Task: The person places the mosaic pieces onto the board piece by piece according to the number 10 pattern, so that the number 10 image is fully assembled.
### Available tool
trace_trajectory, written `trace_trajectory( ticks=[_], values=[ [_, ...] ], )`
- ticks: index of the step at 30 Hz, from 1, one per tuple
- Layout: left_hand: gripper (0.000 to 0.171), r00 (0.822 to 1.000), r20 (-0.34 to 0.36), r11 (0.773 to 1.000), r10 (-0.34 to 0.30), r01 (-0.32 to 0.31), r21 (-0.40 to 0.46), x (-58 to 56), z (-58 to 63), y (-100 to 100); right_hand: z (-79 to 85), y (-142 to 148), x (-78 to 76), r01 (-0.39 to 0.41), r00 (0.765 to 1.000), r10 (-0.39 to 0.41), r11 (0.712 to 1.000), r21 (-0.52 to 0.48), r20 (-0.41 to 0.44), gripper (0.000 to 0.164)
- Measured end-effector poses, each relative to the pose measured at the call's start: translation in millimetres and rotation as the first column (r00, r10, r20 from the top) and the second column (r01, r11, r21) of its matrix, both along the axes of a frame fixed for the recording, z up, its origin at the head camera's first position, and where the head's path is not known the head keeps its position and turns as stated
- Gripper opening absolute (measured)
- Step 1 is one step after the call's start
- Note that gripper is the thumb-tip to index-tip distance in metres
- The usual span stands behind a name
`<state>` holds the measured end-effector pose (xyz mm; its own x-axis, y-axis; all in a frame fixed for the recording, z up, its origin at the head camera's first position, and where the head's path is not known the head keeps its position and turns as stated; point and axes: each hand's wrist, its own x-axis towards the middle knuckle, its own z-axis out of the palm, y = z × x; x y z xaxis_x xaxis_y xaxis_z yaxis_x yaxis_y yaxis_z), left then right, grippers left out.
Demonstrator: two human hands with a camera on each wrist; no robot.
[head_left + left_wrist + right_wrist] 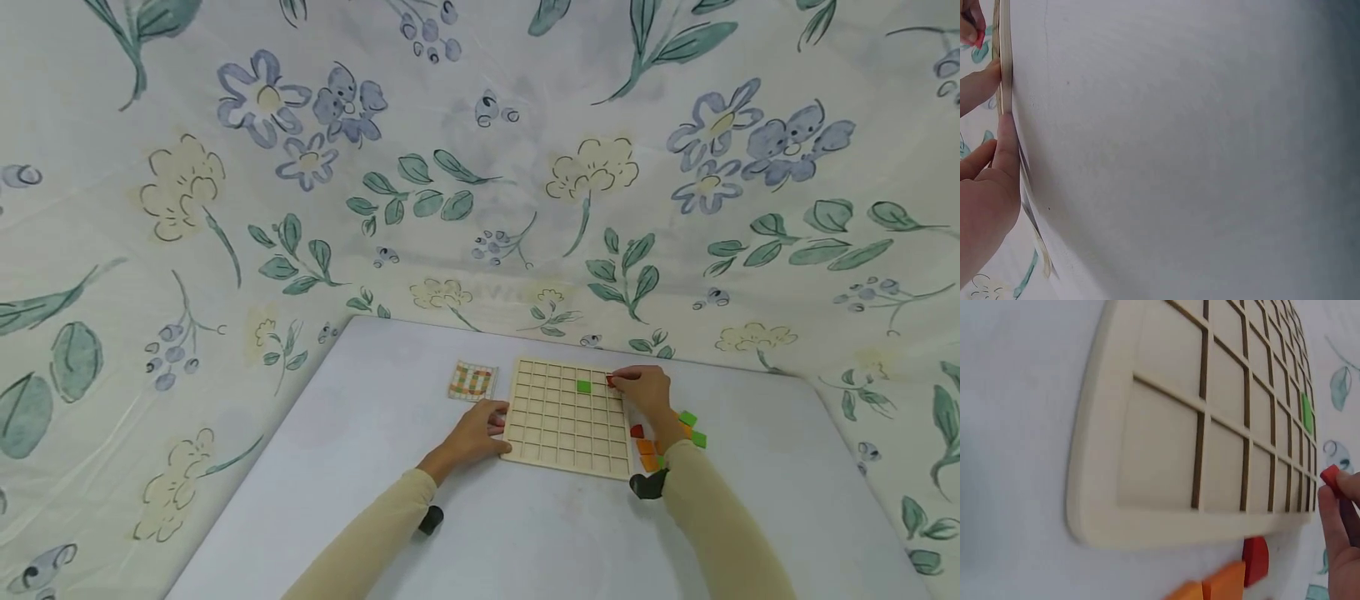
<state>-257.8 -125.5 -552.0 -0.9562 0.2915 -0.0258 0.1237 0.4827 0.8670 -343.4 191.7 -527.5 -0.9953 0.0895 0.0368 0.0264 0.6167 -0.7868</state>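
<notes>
A pale wooden grid board (pixel 562 446) lies on the white table, with one green square tile (pixel 583 387) in a cell near its far side. My left hand (pixel 474 433) rests against the board's left edge, thumb and fingers spread along it. Over the far right corner, my right hand (pixel 647 390) pinches a small red tile (pixel 1330 479) between thumb and fingers. In the right wrist view, that tile appears tilted at the corner; I cannot tell whether it touches the board. Beside the right edge lies another red tile (pixel 637 431), next to orange tiles (pixel 647 448).
More green tiles (pixel 699 439) lie right of the board, partly behind the right forearm. A card with a coloured checked pattern (pixel 472 381) lies left of the board. Flowered cloth (pixel 487 225) hangs behind the table (pixel 510 533). Dark wrist pieces (pixel 649 485) show below both sleeves.
</notes>
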Motion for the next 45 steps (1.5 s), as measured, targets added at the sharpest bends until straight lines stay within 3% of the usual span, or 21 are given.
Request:
trace_trajectory(
  ticks=[7,17,24,30,38,45],
  values=[
    [0.073,1.000,0.013,1.000,-0.011,0.011,0.015,1.8,-1.1,0.4,-5.6,-17.9,2.3,-0.036,0.999,0.036,0.999,-0.021,-0.020,0.017],
    [0.072,1.000,0.014,1.000,-0.002,0.002,-0.004,2.2,2.5,1.8,-9.2,-24.7,3.1,-0.105,0.988,0.119,0.985,0.137,-0.098,0.013],
    [0.073,1.000,0.020,1.000,-0.010,0.010,0.002,1.7,3.8,0.9,-10.4,-25.4,5.0,-0.066,0.994,0.079,0.986,0.153,-0.081,0.015],
    [0.073,1.000,0.017,1.000,-0.007,0.007,-0.001,1.6,4.2,-0.1,-9.3,-27.7,7.0,-0.100,0.987,0.120,0.978,0.184,-0.104,0.014],
    [0.071,1.000,0.007,1.000,-0.015,0.015,-0.008,1.9,5.1,-0.5,-6.4,-31.4,9.2,-0.160,0.980,0.185,0.949,0.273,-0.070,0.016],
    [0.071,1.000,-0.003,1.000,-0.019,0.019,-0.014,0.4,4.0,-0.8,-7.0,-26.0,9.8,-0.155,0.980,0.181,0.957,0.244,-0.085,0.015]
  ],
)
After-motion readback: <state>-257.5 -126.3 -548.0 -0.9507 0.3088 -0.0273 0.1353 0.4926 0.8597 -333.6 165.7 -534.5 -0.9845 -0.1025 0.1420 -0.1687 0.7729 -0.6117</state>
